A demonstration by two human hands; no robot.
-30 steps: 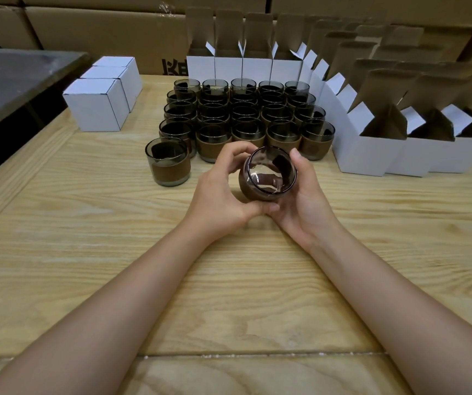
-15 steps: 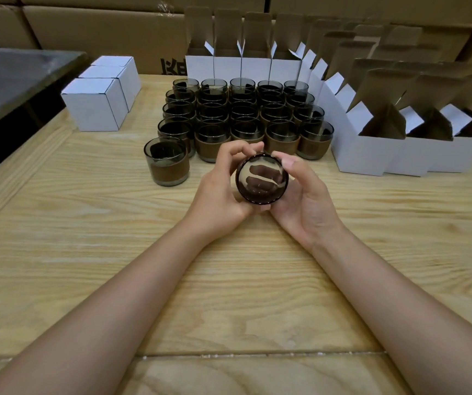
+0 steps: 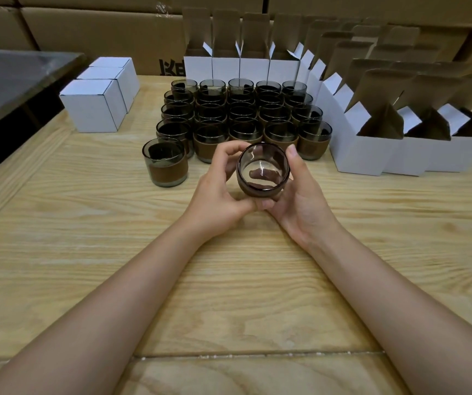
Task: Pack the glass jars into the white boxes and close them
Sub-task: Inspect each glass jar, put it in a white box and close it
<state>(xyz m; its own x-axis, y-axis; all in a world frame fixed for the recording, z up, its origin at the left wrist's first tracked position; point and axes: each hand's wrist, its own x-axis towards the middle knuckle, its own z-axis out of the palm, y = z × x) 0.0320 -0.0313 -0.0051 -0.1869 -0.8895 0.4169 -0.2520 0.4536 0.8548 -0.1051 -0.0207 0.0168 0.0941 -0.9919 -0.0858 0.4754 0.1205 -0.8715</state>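
A smoky glass jar [image 3: 262, 173] with a brown band is held just above the wooden table [image 3: 86, 240], tipped so its mouth faces me. My left hand [image 3: 217, 192] grips its left side with curled fingers and my right hand [image 3: 300, 192] cups its right side, thumb at the rim. Behind them stands a block of several similar jars [image 3: 243, 115], with one single jar [image 3: 165, 162] apart at the front left. Open white boxes [image 3: 363, 149] with raised flaps line the right and back. Three closed white boxes [image 3: 95, 105] sit at the left.
Large brown cartons [image 3: 100, 32] are stacked along the back behind the table. A dark grey surface [image 3: 6, 78] lies beyond the table's left edge. Bare wood stretches from the jars to the table's near edge under my forearms.
Both hands have kept hold of the jar and turned it: its mouth faced up-right, then straight at me, and now tilts slightly upward. Nothing else moved.
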